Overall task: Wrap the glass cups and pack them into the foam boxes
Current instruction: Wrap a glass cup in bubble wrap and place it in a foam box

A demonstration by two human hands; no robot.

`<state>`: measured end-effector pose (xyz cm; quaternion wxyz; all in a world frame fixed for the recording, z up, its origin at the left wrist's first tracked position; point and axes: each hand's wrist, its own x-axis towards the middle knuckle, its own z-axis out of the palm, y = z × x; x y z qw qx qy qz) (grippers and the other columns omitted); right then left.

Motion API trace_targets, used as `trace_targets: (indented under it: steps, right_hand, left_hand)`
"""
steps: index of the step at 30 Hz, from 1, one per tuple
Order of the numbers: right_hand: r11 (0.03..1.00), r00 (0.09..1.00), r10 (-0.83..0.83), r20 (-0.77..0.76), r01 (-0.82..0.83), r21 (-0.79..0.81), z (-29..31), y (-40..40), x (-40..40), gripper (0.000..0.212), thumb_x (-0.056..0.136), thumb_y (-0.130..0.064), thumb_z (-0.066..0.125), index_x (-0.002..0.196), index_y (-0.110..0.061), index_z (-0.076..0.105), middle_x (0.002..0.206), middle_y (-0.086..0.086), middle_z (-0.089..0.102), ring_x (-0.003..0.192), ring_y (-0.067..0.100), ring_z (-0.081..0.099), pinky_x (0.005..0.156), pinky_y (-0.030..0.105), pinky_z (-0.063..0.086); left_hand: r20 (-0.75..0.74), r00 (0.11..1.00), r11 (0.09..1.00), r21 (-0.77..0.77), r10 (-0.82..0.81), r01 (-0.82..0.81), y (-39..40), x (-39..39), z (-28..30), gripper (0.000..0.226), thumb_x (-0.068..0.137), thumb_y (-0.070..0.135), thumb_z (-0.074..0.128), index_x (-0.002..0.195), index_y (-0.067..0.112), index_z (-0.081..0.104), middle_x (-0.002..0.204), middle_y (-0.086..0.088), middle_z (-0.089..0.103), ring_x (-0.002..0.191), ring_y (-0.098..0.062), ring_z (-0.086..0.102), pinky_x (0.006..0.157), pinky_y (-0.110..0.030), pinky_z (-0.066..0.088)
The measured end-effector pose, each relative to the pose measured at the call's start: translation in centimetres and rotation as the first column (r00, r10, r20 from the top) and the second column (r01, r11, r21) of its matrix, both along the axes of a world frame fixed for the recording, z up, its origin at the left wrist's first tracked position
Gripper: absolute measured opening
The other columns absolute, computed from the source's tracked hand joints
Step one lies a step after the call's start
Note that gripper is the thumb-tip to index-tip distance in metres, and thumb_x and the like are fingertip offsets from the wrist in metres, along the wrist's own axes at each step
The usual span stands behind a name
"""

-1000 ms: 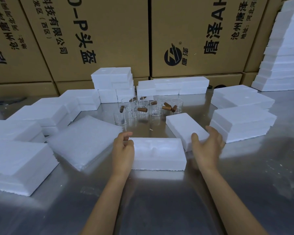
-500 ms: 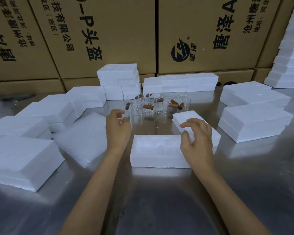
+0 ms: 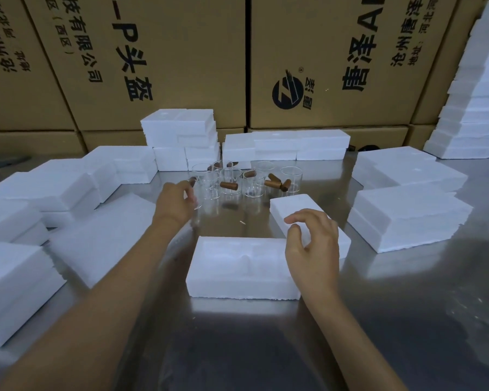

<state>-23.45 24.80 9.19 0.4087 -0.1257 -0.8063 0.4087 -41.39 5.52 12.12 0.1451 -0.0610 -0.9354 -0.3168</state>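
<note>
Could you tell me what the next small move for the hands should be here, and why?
Probably lift the nearest glass cup clear of the cluster. The left hand is already at that cup, fingers curled by its side, though a firm grip is unclear. The open foam box lies empty in front, and the right hand hovers above it holding nothing.

Printed cartons [image 3: 181, 60] behind steel table [image 3: 407, 320]

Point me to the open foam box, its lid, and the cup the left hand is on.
open foam box [image 3: 237, 280]: head view, front wall below the moulded recess.
lid [image 3: 294, 206]: head view, top face, far end.
glass cup [image 3: 196, 197]: head view, clear wall just right of the left hand [image 3: 175, 203].
</note>
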Motion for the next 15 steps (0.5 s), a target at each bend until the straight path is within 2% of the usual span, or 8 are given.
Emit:
trace_targets:
  steps: [2,5,7,9,10,12,13,15]
  right_hand:
    - [1.0,1.0,0.018,-0.006,-0.018,0.0,0.1,-0.1,0.1,0.022,0.093,-0.012,0.057,0.093,-0.034,0.057,0.102,-0.034,0.048,0.105,-0.017,0.041,0.078,-0.006,0.027]
    - [0.998,0.997,0.068,-0.026,-0.068,-0.012,0.4,-0.4,0.4,0.03,0.094,-0.012,0.058,0.092,-0.041,0.053,0.101,-0.057,0.04,0.108,-0.023,0.038,0.08,-0.001,0.03]
    - [0.991,0.992,0.122,-0.035,-0.124,-0.058,0.5,-0.6,0.7,0.031,0.095,-0.017,0.058,0.094,-0.047,0.051,0.103,-0.056,0.04,0.109,-0.021,0.041,0.087,0.01,0.039]
    - [0.972,0.979,0.204,-0.02,-0.205,-0.117,0.7,-1.2,0.8,0.027,0.095,-0.027,0.06,0.106,-0.049,0.05,0.111,-0.043,0.047,0.11,-0.014,0.047,0.092,0.02,0.047]
    - [0.958,0.966,0.257,0.016,-0.252,-0.136,1.0,-1.6,0.7,0.032,0.093,-0.033,0.063,0.114,-0.05,0.046,0.116,-0.038,0.048,0.112,-0.01,0.049,0.094,0.022,0.047]
    - [0.928,0.923,0.366,0.119,-0.352,-0.125,1.9,-2.7,0.2,0.054,0.087,-0.048,0.068,0.129,-0.053,0.036,0.131,-0.031,0.044,0.118,-0.005,0.048,0.097,0.023,0.043]
    - [0.913,0.902,0.405,0.148,-0.391,-0.113,2.4,-3.3,-0.1,0.064,0.083,-0.053,0.07,0.134,-0.053,0.031,0.137,-0.029,0.042,0.123,-0.002,0.047,0.099,0.025,0.042]
    - [0.888,0.882,0.457,0.11,-0.445,-0.118,3.4,-4.3,-0.8,0.073,0.08,-0.052,0.073,0.139,-0.048,0.03,0.141,-0.021,0.044,0.128,0.002,0.046,0.102,0.028,0.043]
  left_hand:
    - [-0.075,0.997,0.994,0.098,-0.035,0.043,0.0,1.4,0.8,0.012,0.097,0.001,0.056,0.091,0.01,0.062,0.121,-0.019,0.06,0.101,-0.031,0.063,0.086,-0.029,0.048]
    - [-0.15,0.983,0.957,0.256,-0.102,0.139,0.1,4.4,2.5,0.009,0.098,0.009,0.06,0.094,0.017,0.06,0.128,-0.011,0.046,0.106,-0.02,0.053,0.079,-0.012,0.039]
    - [-0.158,0.975,0.904,0.375,-0.155,0.205,0.5,6.6,3.5,0.008,0.096,0.017,0.066,0.09,0.022,0.064,0.125,-0.003,0.048,0.113,-0.015,0.054,0.079,-0.009,0.039]
    - [-0.137,0.968,0.812,0.527,-0.21,0.251,0.8,8.7,4.1,0.008,0.093,0.023,0.069,0.085,0.024,0.068,0.12,0.0,0.06,0.109,-0.015,0.062,0.074,-0.009,0.044]
    - [-0.118,0.963,0.738,0.622,-0.241,0.262,1.0,9.7,4.2,0.008,0.091,0.022,0.072,0.084,0.024,0.07,0.113,0.004,0.065,0.105,-0.016,0.065,0.073,-0.011,0.048]
    - [-0.069,0.948,0.564,0.79,-0.31,0.242,1.2,11.1,4.2,0.009,0.086,0.016,0.077,0.088,0.023,0.073,0.102,0.008,0.068,0.103,-0.021,0.068,0.081,-0.023,0.057]
    - [-0.044,0.939,0.489,0.845,-0.342,0.218,1.4,11.6,4.0,0.016,0.083,0.013,0.08,0.094,0.022,0.073,0.103,0.005,0.069,0.106,-0.023,0.068,0.086,-0.032,0.058]
    - [-0.007,0.917,0.389,0.904,-0.398,0.176,1.7,12.3,3.5,0.035,0.075,0.011,0.084,0.105,0.021,0.07,0.114,-0.008,0.068,0.115,-0.03,0.065,0.09,-0.042,0.054]
